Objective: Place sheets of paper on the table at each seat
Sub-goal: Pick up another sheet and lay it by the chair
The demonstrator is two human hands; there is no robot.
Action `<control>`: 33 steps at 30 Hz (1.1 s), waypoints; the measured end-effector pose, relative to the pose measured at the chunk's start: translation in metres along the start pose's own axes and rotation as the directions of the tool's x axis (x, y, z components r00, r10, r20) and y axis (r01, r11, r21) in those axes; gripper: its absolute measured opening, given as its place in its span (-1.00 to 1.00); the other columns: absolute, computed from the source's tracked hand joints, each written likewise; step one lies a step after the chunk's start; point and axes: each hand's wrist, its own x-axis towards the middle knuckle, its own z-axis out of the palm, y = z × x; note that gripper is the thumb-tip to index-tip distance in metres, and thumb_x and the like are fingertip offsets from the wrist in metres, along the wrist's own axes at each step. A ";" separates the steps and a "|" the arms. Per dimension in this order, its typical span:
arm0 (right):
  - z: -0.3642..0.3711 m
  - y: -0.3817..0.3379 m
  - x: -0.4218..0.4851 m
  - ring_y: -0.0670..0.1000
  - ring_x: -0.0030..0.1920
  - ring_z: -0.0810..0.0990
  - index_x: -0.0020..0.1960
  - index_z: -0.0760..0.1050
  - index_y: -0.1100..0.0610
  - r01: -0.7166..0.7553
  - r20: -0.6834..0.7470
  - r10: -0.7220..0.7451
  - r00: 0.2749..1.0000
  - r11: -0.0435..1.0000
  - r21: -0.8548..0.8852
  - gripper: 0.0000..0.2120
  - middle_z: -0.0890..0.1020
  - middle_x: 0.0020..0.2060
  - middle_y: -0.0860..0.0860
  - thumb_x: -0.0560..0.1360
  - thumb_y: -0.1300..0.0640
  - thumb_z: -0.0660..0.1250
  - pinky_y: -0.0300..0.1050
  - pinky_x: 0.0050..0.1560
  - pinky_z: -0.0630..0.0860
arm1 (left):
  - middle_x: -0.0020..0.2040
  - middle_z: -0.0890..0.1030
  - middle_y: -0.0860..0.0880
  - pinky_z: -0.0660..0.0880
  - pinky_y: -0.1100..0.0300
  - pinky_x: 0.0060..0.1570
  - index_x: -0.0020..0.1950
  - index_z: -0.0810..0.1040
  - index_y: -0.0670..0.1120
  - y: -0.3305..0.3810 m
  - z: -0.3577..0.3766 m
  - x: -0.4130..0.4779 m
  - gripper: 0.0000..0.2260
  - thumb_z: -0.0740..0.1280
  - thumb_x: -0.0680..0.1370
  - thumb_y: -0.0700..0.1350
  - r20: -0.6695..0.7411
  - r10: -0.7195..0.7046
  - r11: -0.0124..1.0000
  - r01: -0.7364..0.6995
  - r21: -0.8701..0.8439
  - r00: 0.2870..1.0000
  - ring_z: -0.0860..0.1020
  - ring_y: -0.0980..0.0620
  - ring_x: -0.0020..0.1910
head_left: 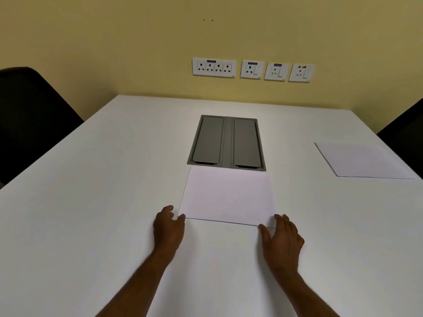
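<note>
A white sheet of paper (227,196) lies flat on the white table (91,202), just in front of a grey cable box. My left hand (169,227) rests at the sheet's near left corner, fingertips touching its edge. At the near right corner sits my right hand (282,236), fingers spread and touching the paper. Neither hand grips the sheet. A second sheet of paper (361,160) lies flat by the table's right edge.
A grey cable box (226,143) with two closed lids is set into the table's middle. A black chair (27,115) stands at the left side, another black chair (405,126) at the right. White wall sockets (251,69) line the yellow wall behind.
</note>
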 end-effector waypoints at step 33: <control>0.025 0.007 0.000 0.20 0.46 0.38 0.36 0.48 0.23 0.036 -0.123 -0.031 0.992 0.998 0.041 -0.59 0.50 0.40 0.17 0.58 0.06 0.34 0.16 0.43 0.20 | 0.24 0.59 -0.17 0.36 -0.12 0.34 0.32 0.56 -0.15 -0.006 0.028 0.011 -0.69 0.31 0.57 -0.21 -0.142 0.071 0.986 -0.049 0.157 0.987 0.49 -0.20 0.28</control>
